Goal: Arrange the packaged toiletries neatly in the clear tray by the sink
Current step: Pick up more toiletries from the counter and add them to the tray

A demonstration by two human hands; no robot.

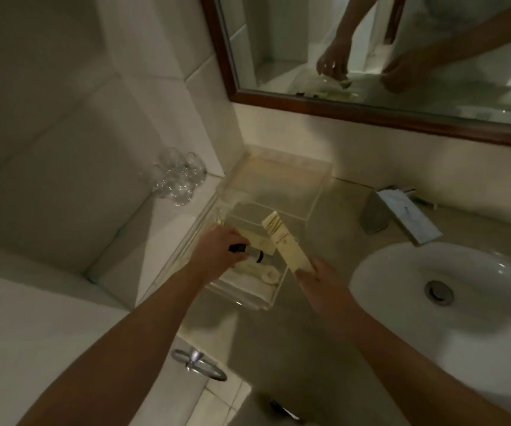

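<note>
Your right hand (315,276) is clamped on the near end of the long cream box (285,241), its length slanting up over the clear tray (315,192), while your left hand (217,250), inside the tray, pinches a small dark-capped bottle (246,251) just beside it.

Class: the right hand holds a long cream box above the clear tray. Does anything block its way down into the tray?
Partly. The left hand, holding a small dark-capped bottle, and white packets occupy the clear tray's near end below the cream box.

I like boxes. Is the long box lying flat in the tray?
No, the right hand holds the box tilted above the tray.
</note>
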